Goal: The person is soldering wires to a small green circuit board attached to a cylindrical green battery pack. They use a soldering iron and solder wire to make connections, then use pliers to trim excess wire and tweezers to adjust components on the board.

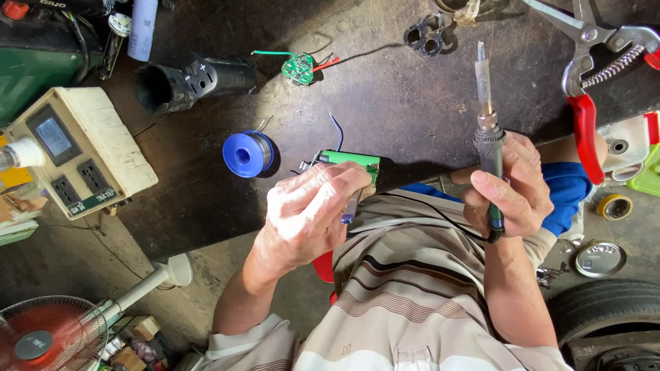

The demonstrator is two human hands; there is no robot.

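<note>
Seen from above at a dark, scuffed workbench: left hand curled shut around a green battery pack, fingers wrapped over its near end, pack held at the bench's front edge with thin wires rising from it. Right hand closed in a fist on the handle of a soldering iron, thumb pressed along the grip, tip pointing away and raised above the bench, well apart from the pack.

Just left of the pack, a blue spool of solder wire resting on the bench. Farther back, a small green circuit board with red and green leads, beside a black plastic tool housing. At the left edge, a cream power box with sockets and a small screen. At upper right, red-handled pruning shears lying across the corner. Below the bench, a fan at lower left and a tyre at lower right.
</note>
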